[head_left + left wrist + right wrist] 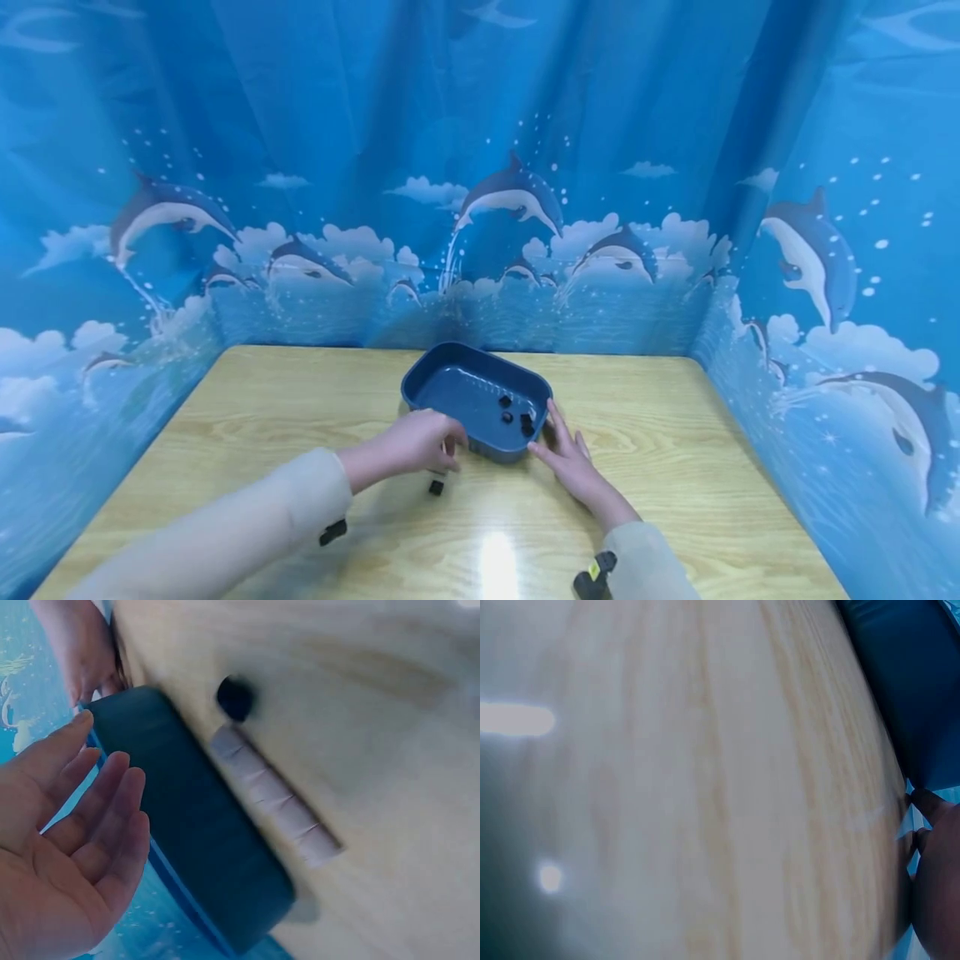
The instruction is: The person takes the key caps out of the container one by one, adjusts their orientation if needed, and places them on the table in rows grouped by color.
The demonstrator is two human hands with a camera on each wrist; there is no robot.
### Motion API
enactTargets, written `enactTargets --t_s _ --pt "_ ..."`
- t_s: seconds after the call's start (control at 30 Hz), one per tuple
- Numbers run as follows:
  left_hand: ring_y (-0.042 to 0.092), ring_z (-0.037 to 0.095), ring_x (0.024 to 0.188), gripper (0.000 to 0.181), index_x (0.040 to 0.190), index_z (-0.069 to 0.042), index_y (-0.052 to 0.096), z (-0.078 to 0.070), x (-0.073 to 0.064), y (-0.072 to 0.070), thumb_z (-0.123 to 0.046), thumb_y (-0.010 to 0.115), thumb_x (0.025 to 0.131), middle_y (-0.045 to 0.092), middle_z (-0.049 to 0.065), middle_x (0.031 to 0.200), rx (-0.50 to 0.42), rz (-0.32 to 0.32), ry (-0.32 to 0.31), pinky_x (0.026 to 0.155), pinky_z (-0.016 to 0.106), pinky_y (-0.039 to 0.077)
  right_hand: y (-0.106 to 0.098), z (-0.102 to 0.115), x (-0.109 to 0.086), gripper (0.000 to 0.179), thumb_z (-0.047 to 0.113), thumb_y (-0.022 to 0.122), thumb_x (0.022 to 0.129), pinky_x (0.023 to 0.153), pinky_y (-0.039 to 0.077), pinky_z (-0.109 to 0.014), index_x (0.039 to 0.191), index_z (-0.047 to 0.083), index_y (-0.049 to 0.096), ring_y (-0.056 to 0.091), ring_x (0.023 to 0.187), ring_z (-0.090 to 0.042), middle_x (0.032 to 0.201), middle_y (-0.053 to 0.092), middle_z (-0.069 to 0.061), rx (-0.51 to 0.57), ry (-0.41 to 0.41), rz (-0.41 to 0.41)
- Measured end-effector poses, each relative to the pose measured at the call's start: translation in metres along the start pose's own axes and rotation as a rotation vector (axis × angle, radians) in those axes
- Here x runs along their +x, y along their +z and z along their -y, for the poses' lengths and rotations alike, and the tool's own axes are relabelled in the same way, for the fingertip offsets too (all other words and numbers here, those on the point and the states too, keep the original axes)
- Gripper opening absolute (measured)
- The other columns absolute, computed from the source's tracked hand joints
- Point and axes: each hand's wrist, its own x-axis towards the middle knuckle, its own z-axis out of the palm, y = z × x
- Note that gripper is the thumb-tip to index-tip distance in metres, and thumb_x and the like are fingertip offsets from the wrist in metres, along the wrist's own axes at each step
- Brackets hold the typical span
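Observation:
A dark blue rectangular basin [420, 377] stands on the table with several small black pieces [506, 402] in its right part. My left hand [411, 446] is above the table by the basin's front left side. In the left wrist view its fingers are loosely bent, and nothing shows between them. Below that hand, a pale segmented strip [277, 796] lies beside the basin with a small black piece [437, 487] close to its end. My right hand [576, 471] touches the basin's right front corner, thumb at the front and fingers spread along the right side.
The light wooden table [300, 400] reaches back to a blue curtain [360, 167] printed with dolphins and clouds, which also hangs along both sides. Light glares off the tabletop near the front.

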Motion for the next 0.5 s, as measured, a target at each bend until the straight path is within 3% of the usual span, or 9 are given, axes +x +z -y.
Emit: enactTargets --t_s 0.1,0.3,0.5 --pt "0.060 0.002 0.073 0.025 0.100 -0.014 0.074 -0.004 0.010 -0.008 -0.019 0.083 0.078 0.070 -0.005 0.084 0.035 0.005 0.032 0.067 0.023 0.051 0.000 -0.001 0.000 0.087 0.048 0.057 0.095 0.108 -0.013 -0.063 0.156 0.035 -0.003 -0.016 0.141 -0.046 0.157 0.021 -0.010 -0.002 0.005 -0.002" --pt "0.061 0.002 0.076 0.026 0.102 -0.019 0.074 -0.010 0.031 -0.019 -0.024 0.082 0.078 0.068 -0.011 0.084 0.100 0.030 0.054 0.071 0.023 0.051 0.000 0.000 0.000 0.086 0.049 0.057 0.095 0.106 -0.011 -0.067 0.156 0.035 -0.002 -0.015 0.140 -0.050 0.157 0.022 -0.012 0.002 0.001 -0.012" --pt "0.061 0.001 0.079 0.030 0.108 -0.018 0.072 -0.012 0.054 -0.024 -0.027 0.080 0.081 0.070 -0.008 0.092 0.140 0.101 0.088 0.074 0.022 0.052 0.001 0.000 -0.001 0.087 0.054 0.056 0.093 0.101 -0.009 -0.074 0.156 0.038 -0.002 -0.015 0.139 -0.052 0.159 0.019 -0.008 0.001 0.041 -0.005"
